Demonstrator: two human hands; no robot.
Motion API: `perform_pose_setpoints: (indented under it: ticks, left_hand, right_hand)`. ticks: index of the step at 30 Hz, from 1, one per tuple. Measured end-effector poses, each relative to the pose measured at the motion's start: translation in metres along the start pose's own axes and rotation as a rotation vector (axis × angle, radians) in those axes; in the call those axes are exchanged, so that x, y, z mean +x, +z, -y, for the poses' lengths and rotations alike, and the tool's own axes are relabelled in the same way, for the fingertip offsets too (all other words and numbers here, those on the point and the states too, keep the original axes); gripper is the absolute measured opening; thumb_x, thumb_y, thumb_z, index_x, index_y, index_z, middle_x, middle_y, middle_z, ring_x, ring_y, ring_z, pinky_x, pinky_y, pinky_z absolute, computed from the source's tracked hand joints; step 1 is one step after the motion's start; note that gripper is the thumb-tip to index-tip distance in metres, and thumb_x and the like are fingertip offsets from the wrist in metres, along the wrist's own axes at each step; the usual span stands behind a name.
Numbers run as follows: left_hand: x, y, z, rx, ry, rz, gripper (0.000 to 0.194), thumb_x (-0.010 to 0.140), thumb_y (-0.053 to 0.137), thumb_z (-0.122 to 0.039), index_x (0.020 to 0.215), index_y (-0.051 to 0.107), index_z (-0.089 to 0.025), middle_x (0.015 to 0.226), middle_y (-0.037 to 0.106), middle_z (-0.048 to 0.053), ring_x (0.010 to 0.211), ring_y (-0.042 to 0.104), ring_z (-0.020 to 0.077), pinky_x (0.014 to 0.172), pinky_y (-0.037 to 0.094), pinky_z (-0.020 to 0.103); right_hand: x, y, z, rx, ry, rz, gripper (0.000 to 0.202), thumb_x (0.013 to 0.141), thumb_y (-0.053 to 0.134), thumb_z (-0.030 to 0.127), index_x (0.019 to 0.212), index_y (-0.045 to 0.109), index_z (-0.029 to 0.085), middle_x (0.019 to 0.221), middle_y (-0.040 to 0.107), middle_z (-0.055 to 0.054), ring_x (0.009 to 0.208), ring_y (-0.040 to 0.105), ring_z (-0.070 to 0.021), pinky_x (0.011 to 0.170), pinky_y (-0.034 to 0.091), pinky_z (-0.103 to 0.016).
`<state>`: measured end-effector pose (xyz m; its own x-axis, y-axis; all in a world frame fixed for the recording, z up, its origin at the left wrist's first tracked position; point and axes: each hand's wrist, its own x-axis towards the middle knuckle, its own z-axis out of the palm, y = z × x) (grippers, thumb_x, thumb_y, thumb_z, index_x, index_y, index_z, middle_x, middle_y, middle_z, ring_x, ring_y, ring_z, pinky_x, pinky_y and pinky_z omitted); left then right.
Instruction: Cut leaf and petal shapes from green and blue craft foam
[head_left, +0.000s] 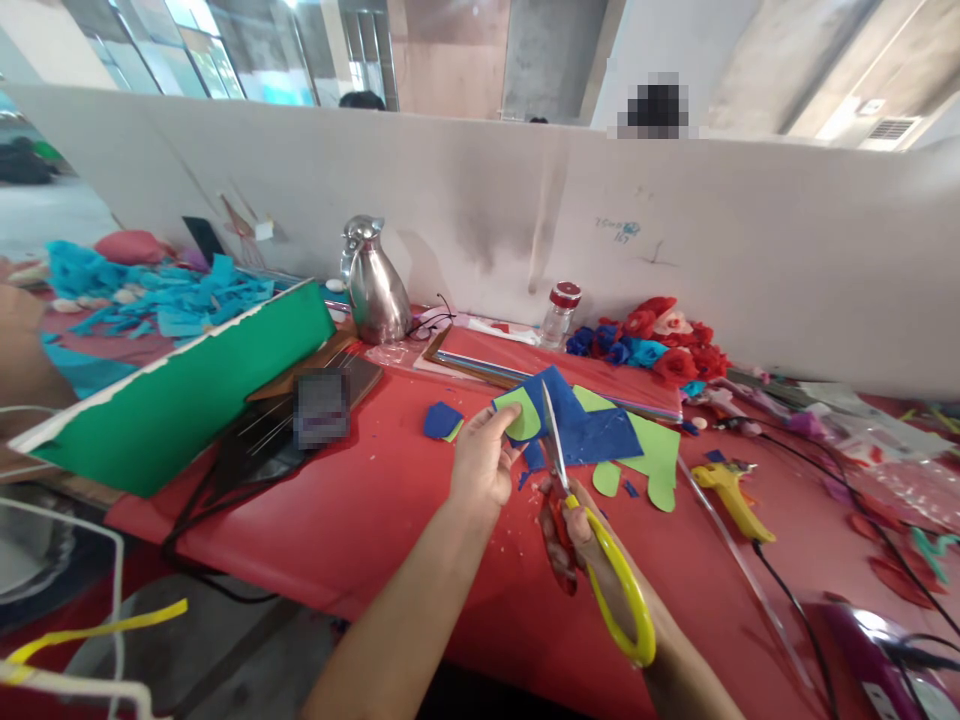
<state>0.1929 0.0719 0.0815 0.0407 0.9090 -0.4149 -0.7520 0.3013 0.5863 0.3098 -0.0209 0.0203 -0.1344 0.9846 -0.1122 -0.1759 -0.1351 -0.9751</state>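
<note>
My left hand [484, 458] pinches a green rounded piece [527, 420] together with blue material, thumb on top. Yellow-handled scissors [620, 590] are in my right hand [571, 535], their blades pointing up and away beside the held pieces. A larger blue sheet [592, 430] lies just beyond the blades, partly over a green sheet [660, 460] with a curved edge. A small green rounded piece [606, 479] rests on the red table [375, 530]. Left of my left hand is a blue cut piece [442, 420] with green under it.
A metal jug [375, 290], a red-lidded jar [559, 315] and red and blue fabric flowers [675, 350] stand along the partition [450, 200]. A yellow glue gun [735, 500] with cable lies right. A green-sided box [187, 390] and dark bag [255, 450] are left.
</note>
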Motion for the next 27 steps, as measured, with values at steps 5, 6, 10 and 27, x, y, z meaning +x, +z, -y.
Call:
perform_pose_setpoints:
  ticks: [5,6,10,27]
  left_hand:
    - [0.002,-0.002,0.002,0.005,-0.008,-0.005,0.018,0.057,0.076,-0.013,0.065,0.060,-0.016,0.065,0.067,-0.001,0.057,0.061,0.0091,0.061,0.048,0.022]
    - [0.002,-0.002,0.002,0.009,-0.008,-0.003,0.018,0.057,0.076,-0.013,0.065,0.061,-0.016,0.065,0.067,-0.001,0.057,0.061,0.0091,0.061,0.048,0.022]
    - [0.005,-0.003,0.002,0.033,-0.003,0.005,0.019,0.055,0.077,-0.015,0.066,0.061,-0.017,0.066,0.067,-0.001,0.059,0.061,0.0094,0.061,0.047,0.022]
    - [0.014,-0.004,0.003,0.128,-0.023,0.033,0.014,0.055,0.077,-0.016,0.063,0.066,-0.017,0.065,0.070,0.002,0.058,0.062,0.0108,0.058,0.047,0.021]
  right_hand:
    - [-0.003,0.004,0.004,0.021,0.056,-0.079,0.059,0.076,0.057,0.074,0.105,0.047,0.024,0.058,0.040,0.009,0.039,0.031,-0.0061,0.033,0.028,-0.017]
    - [-0.004,0.004,0.004,0.016,0.065,-0.082,0.059,0.075,0.057,0.075,0.104,0.048,0.024,0.057,0.040,0.010,0.039,0.031,-0.0059,0.032,0.028,-0.017]
    - [-0.007,0.004,0.011,-0.045,0.098,-0.055,0.055,0.077,0.051,0.076,0.097,0.045,0.025,0.054,0.039,0.010,0.036,0.029,-0.0051,0.030,0.028,-0.016]
    - [-0.011,0.009,0.024,-0.155,0.235,-0.209,0.061,0.069,0.053,0.082,0.089,0.044,0.024,0.052,0.027,0.013,0.034,0.021,-0.0031,0.028,0.020,-0.014]
